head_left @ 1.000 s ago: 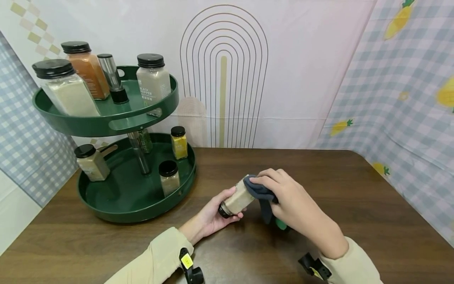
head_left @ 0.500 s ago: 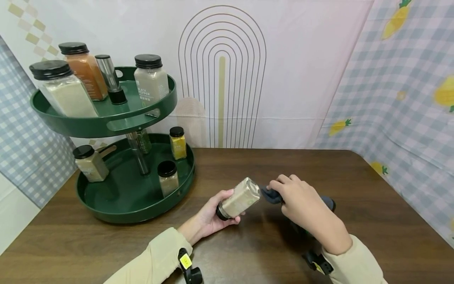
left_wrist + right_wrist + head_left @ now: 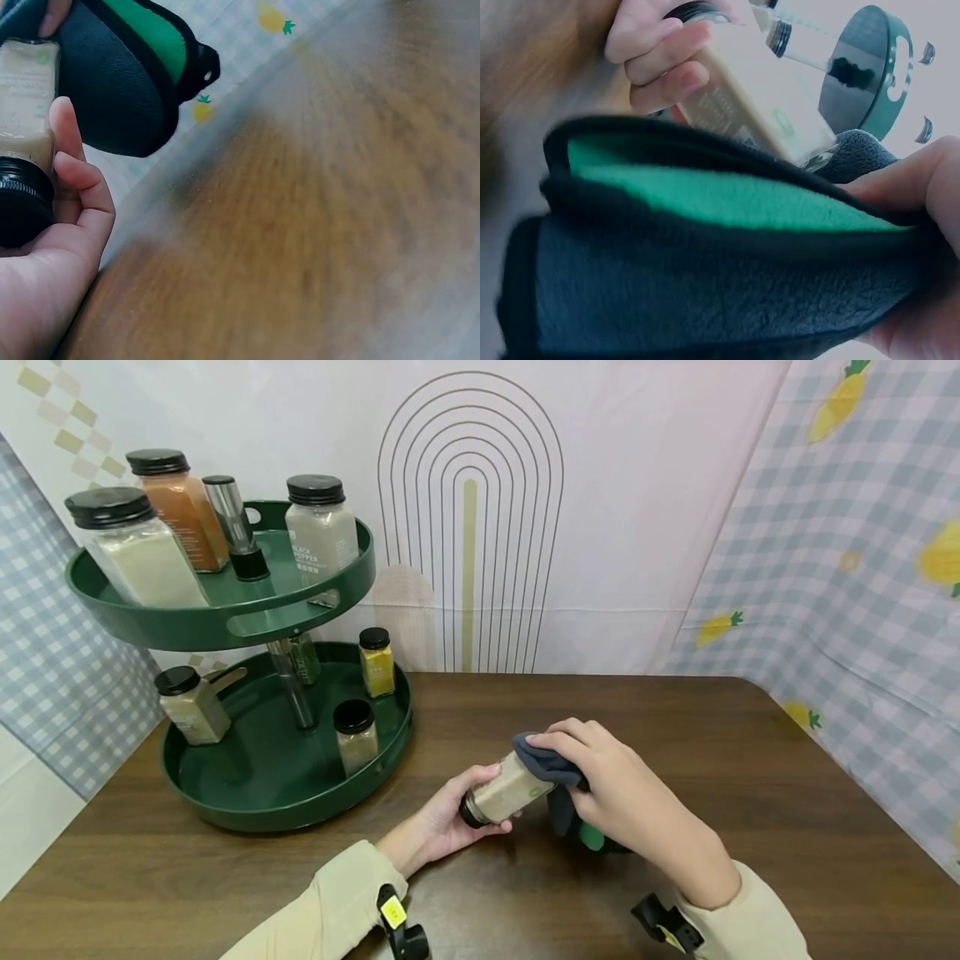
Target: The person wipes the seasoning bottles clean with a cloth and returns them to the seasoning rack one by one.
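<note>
My left hand [image 3: 455,810] grips a spice jar [image 3: 506,792] of pale powder near its black lid. The jar lies tilted, lid toward the lower left and base toward the upper right. In my right hand [image 3: 611,777] a dark grey-blue cloth [image 3: 546,762] is pinched, and part of it covers the jar's base end. The right wrist view shows the folded cloth [image 3: 705,277] with a bright green inner side [image 3: 727,199]. In the left wrist view the jar [image 3: 28,97] and its black lid sit in the curled fingers, with the cloth [image 3: 112,82] hanging beside them.
A two-tier green tray stand [image 3: 288,820] occupies the table's left side. Large jars, one of them orange [image 3: 183,518], and a metal cylinder [image 3: 236,527] stand on top. Below are small jars, including a yellow one [image 3: 377,662]. The brown table [image 3: 750,760] extends rightward to a checked curtain [image 3: 840,610].
Half a second ago the cloth was apart from the jar, to its right; now my right hand has brought it back leftward over the base. My left hand and jar have barely moved.
</note>
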